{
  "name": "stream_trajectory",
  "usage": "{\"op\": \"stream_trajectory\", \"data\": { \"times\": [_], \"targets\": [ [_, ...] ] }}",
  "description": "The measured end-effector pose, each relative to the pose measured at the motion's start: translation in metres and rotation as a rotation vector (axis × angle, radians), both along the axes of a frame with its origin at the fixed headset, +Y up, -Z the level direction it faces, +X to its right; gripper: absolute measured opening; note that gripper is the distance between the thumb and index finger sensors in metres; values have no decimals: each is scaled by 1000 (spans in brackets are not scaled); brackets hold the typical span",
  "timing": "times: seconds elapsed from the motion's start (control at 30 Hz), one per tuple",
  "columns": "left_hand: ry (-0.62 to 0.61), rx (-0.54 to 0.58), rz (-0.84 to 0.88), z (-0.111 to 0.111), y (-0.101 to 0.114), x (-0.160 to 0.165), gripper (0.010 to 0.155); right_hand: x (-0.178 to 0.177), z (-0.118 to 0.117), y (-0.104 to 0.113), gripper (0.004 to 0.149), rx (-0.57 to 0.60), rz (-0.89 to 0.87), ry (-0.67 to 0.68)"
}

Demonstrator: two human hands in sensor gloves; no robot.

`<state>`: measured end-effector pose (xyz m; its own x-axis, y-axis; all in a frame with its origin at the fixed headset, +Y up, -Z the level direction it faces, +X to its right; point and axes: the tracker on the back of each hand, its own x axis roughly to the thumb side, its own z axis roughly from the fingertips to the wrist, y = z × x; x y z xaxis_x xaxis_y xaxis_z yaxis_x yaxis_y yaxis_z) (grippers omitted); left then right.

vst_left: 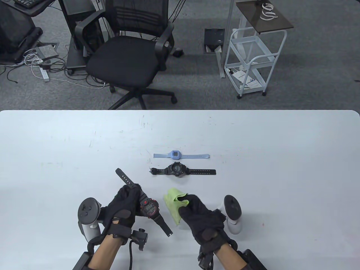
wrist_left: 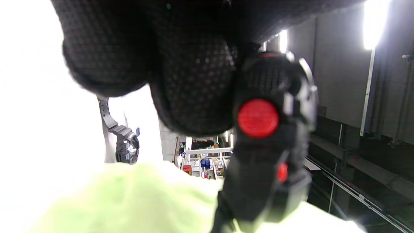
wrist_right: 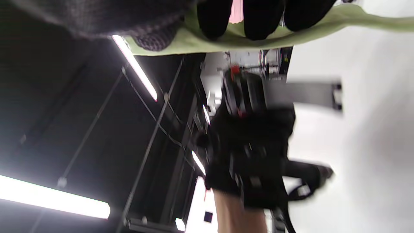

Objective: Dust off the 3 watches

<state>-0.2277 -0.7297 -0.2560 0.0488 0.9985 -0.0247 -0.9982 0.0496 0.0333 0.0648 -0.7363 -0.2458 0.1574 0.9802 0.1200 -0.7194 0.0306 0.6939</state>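
Note:
My left hand (vst_left: 126,202) grips a black watch with red accents (vst_left: 148,208) by its case and upper strap, lifted off the table near the front. Close up in the left wrist view, its case (wrist_left: 268,145) shows a red button. Just to its right, my right hand (vst_left: 197,213) holds a crumpled light green cloth (vst_left: 174,204), fingers curled over its edge (wrist_right: 252,19). On the white table (vst_left: 281,146) lie a black watch (vst_left: 177,169) and, behind it, a light blue watch (vst_left: 175,155), both flat with straps spread left and right.
Beyond the table's far edge stand a black office chair (vst_left: 126,53) and a white wire cart (vst_left: 250,62). Cables and a power strip (vst_left: 42,70) lie on the grey floor at the left.

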Motion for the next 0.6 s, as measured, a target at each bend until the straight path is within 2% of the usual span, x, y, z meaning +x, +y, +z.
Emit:
{"op": "stream_trajectory", "data": {
  "times": [0.13,0.27,0.33,0.47,0.6],
  "targets": [
    [23,-1,-18,0,-1,0,46,-14,7,-3,42,50,99,40],
    [39,0,-12,1,-1,-1,46,-20,9,-14,44,-18,108,52],
    [38,0,-2,3,-2,2,46,-21,9,-19,46,-48,132,18],
    [24,6,12,6,-1,8,46,-19,8,-21,40,-35,215,-56],
    [13,8,54,9,-2,13,46,-12,7,-16,50,-11,273,-160]
  ]
}}
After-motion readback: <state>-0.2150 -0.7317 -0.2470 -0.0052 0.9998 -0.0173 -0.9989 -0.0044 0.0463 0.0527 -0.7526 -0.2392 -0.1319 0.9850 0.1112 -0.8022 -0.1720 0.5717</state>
